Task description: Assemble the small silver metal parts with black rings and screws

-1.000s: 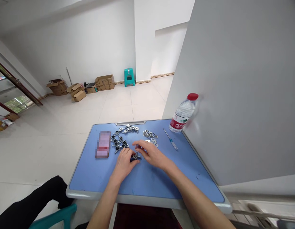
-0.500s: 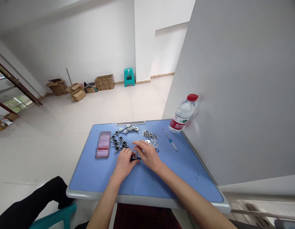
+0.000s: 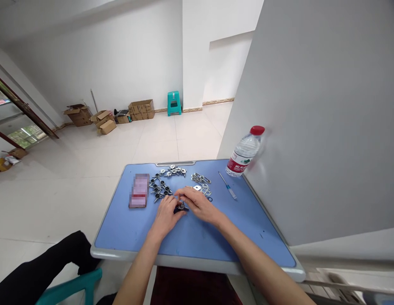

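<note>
My left hand (image 3: 165,214) rests on the blue table and grips a small metal part with a dark base and a thin prong (image 3: 183,206) between thumb and fingers. Above it, my right hand (image 3: 197,204) is closed, thumb and fingertips pinched together at the top of that part; whatever they hold is too small to make out. Beyond my left hand lie several similar metal parts with black round centres (image 3: 156,190). Flat metal rings and plates (image 3: 205,190) lie just past my right hand, partly hidden by it.
A phone (image 3: 139,190) lies at the table's left. Silver parts (image 3: 174,171) and long metal links (image 3: 200,178) sit near the back edge. A screwdriver (image 3: 227,185) and a water bottle (image 3: 245,152) are at the right, by a grey panel (image 3: 311,127). A person's black-clad leg (image 3: 50,262) is at left.
My right fingers have come down slightly and left, nearer the part. My left hand stays round it. The whole view has shifted a little.
</note>
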The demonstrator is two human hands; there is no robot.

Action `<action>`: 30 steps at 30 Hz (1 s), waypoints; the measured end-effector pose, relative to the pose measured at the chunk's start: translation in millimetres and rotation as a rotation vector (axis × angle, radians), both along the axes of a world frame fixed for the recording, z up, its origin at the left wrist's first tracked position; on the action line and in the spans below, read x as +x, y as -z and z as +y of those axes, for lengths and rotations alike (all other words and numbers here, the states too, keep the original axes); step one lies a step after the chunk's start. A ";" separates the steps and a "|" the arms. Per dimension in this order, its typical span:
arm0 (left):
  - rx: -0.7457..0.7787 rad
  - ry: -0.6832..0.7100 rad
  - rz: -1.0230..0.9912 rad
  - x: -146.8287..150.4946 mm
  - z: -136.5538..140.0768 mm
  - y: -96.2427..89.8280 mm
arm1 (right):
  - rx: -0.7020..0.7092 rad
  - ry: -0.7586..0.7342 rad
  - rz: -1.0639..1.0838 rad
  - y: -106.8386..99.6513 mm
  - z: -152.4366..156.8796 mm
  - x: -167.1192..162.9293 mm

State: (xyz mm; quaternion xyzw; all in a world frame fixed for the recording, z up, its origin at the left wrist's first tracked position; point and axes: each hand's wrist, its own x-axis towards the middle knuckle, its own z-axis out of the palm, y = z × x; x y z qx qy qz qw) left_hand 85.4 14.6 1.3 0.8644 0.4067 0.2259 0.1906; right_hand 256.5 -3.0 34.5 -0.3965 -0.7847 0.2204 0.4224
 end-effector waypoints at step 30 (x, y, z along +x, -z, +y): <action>-0.065 -0.027 -0.020 0.4 -1.7 -7.3 | -0.031 0.116 0.182 9.2 5.0 5.6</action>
